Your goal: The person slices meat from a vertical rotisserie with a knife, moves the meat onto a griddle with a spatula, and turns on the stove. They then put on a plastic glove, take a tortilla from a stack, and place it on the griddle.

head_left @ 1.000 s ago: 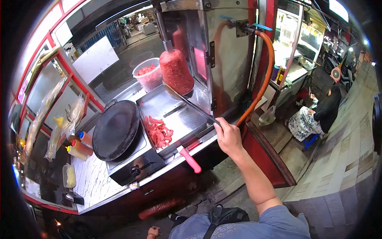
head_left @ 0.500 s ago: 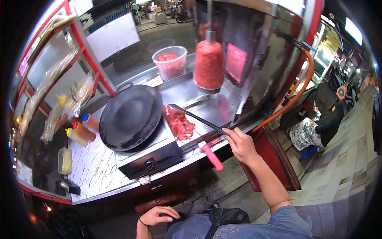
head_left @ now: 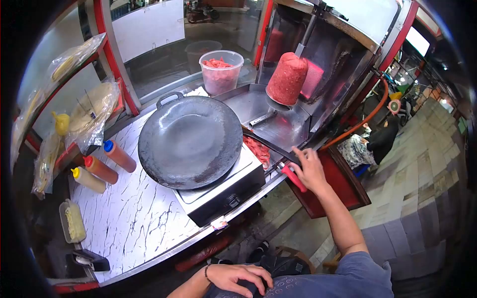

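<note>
My right hand is over the counter's front edge with its fingers apart, at the near end of a long black utensil and beside the red handle of another tool. Sliced red meat lies under the black utensil, partly hidden by it and the pan. My left hand rests low against the blue shirt, fingers spread and holding nothing. A large black pan sits on the stove. Behind the tray, a cone of meat stands on a spit by a glowing heater.
A clear bucket of red meat stands behind the pan. Left are sauce bottles, a small tub and bagged flatbreads. An orange hose curves at right, and a person sits beyond.
My right hand has loosened from the black utensil and its fingers have spread near the red handle. My left hand has come onto the shirt. The view has shifted and tilted.
</note>
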